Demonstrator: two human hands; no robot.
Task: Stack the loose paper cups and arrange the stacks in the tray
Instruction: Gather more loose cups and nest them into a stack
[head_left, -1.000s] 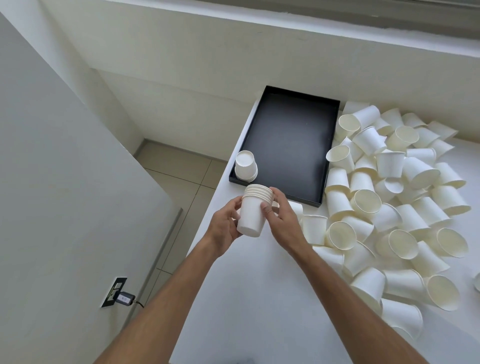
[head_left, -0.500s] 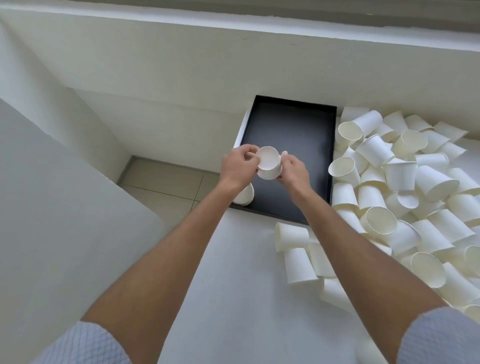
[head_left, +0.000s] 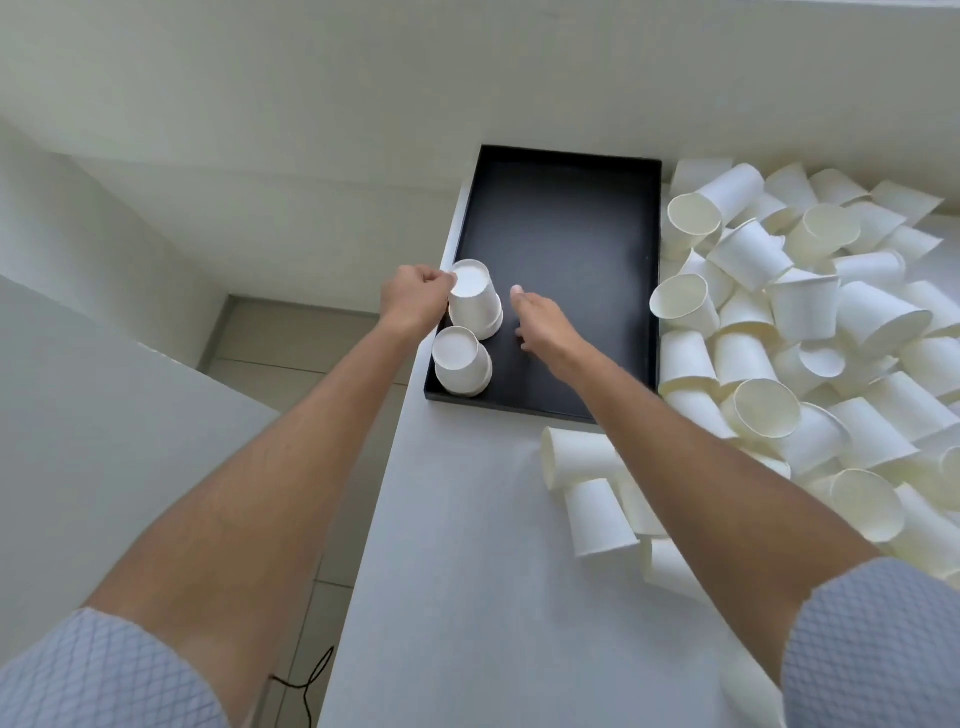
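A black tray (head_left: 561, 228) lies at the far left end of the white table. Two upside-down stacks of white paper cups stand along its left side: a near stack (head_left: 461, 361) in the front left corner and a far stack (head_left: 474, 300) just behind it. My left hand (head_left: 415, 297) touches the top left of the far stack with curled fingers. My right hand (head_left: 540, 319) hovers over the tray floor just right of that stack, fingers apart and holding nothing. A big heap of loose cups (head_left: 810, 332) lies right of the tray.
A few loose cups (head_left: 592, 488) lie on the table (head_left: 467, 571) just in front of the tray, under my right forearm. The table's left edge drops to a tiled floor (head_left: 291, 338). A white wall runs behind the tray and the heap.
The stack held in both hands was turned upside down and set in the tray behind the first stack. My right hand has let go; my left still touches it.
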